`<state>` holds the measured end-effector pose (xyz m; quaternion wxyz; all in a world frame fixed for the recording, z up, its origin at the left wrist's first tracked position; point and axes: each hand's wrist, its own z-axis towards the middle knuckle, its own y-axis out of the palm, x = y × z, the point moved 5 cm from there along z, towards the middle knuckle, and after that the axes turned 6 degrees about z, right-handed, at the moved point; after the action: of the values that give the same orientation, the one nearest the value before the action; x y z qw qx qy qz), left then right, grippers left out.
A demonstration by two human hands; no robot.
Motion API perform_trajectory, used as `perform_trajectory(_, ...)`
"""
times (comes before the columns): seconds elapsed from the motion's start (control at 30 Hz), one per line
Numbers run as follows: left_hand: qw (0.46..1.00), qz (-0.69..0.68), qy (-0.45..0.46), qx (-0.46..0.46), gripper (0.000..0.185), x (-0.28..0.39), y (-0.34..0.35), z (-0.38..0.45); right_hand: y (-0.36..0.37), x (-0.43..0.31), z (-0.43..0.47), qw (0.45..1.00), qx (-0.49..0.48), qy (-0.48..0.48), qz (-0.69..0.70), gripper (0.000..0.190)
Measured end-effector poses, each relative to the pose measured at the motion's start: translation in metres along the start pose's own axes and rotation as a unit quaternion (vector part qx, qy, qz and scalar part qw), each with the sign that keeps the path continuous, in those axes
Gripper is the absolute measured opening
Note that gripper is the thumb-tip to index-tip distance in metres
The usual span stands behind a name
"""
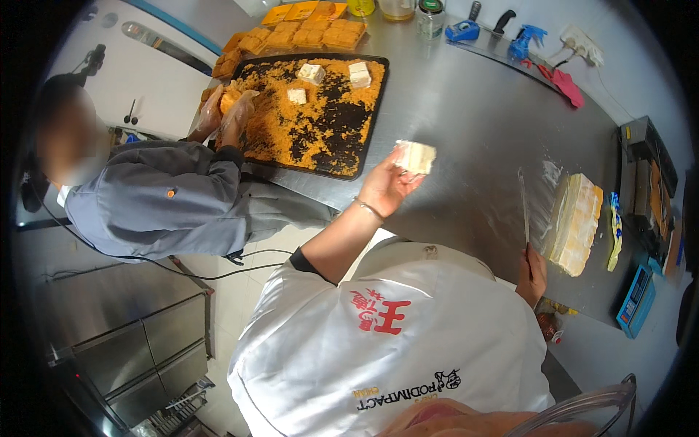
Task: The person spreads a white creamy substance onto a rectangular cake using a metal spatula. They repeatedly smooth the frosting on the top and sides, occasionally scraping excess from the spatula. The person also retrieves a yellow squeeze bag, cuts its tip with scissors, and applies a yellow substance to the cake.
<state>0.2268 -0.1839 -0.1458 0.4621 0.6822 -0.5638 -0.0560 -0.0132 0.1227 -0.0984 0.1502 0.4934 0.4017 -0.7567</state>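
Note:
My left hand (386,185) is raised over the steel table with a cream-coated piece of cake (416,157) in its fingers. My right hand (531,276) grips the dark handle of a long knife (524,205), whose blade is smeared with white. Right beside the knife lies a layered, cream-covered cake slab (578,225) with a pale golden top. White cream smears (540,188) mark the steel between blade and slab. To the left, a black baking tray (349,176) holds orange-brown crumbs (284,123) and three white cake pieces (311,74).
A co-worker (164,180) in grey, wearing clear gloves, handles a crumb-coated piece (232,99) at the tray. Packed cakes (306,34) stand behind it. Jars (431,19), a tape dispenser (463,30) and a spray bottle (527,41) line the back. A blue scale (635,301) sits far right.

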Motion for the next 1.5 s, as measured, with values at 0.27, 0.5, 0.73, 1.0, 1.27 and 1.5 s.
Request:
perform_trajectory(0.27, 0.904, -0.061, 0.299, 0.300, 0.037, 0.152, -0.173, 0.004, 0.021, -0.018, 0.008, 1.000, -0.023, 0.011, 0.002, 0.036)
perform_trajectory(0.5, 0.913, -0.029, 0.289, 0.285, 0.055, 0.212, -0.222, 0.029, 0.027, -0.029, 0.009, 0.998, -0.048, -0.046, -0.020, 0.035)
perform_trajectory(0.73, 0.995, 0.054, 0.044, -0.068, 0.064, 0.056, -0.036, 0.029, 0.032, -0.024, -0.016, 0.998, 0.033, -0.056, 0.013, 0.034)
perform_trajectory(1.0, 0.984, 0.121, -0.115, -0.063, 0.040, -0.036, 0.035, 0.036, 0.002, -0.015, -0.061, 0.957, 0.067, 0.213, 0.185, 0.037)
perform_trajectory(1.27, 0.990, 0.085, -0.116, 0.008, 0.029, -0.097, 0.080, 0.060, -0.099, 0.067, -0.093, 0.849, 0.225, 0.317, 0.357, 0.038)
perform_trajectory(1.5, 0.990, 0.068, -0.119, -0.017, 0.031, -0.194, 0.117, 0.075, -0.268, 0.190, -0.106, 0.845, 0.303, 0.322, 0.301, 0.047)
